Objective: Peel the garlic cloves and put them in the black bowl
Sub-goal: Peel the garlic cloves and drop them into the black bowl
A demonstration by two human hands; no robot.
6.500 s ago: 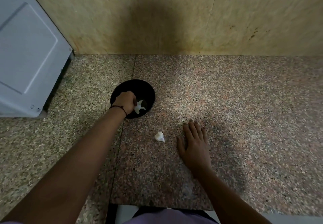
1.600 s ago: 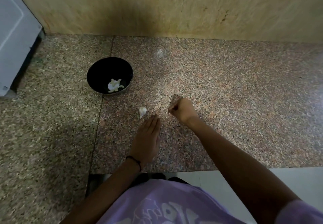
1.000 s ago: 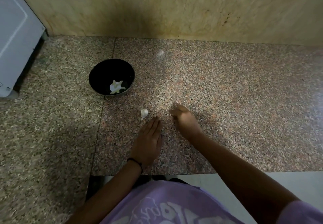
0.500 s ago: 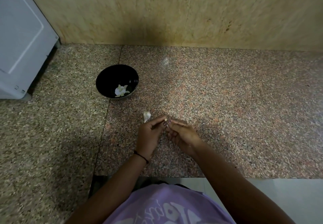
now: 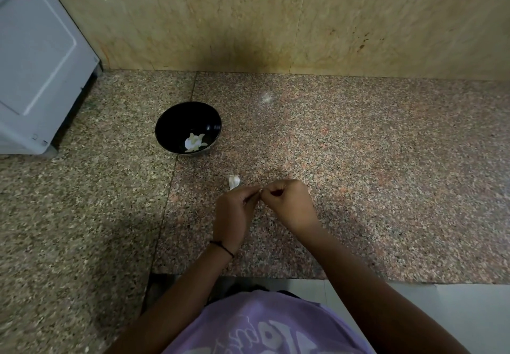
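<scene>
The black bowl [image 5: 176, 122] stands on the granite counter with white garlic pieces [image 5: 194, 142] lying in it. A white garlic piece [image 5: 234, 181] lies on the counter just beyond my left hand. My left hand [image 5: 234, 213] and my right hand [image 5: 287, 202] meet fingertip to fingertip in front of me. Together they pinch a small garlic clove [image 5: 259, 189] that is almost wholly hidden between the fingers.
A grey appliance [image 5: 36, 64] stands at the far left against the beige stone wall [image 5: 248, 17]. The counter's front edge [image 5: 276, 277] runs just in front of my body.
My right hand picked something small off the counter and came to my left hand. Both hands now curl tighter around it. The bowl and the loose garlic piece have not moved.
</scene>
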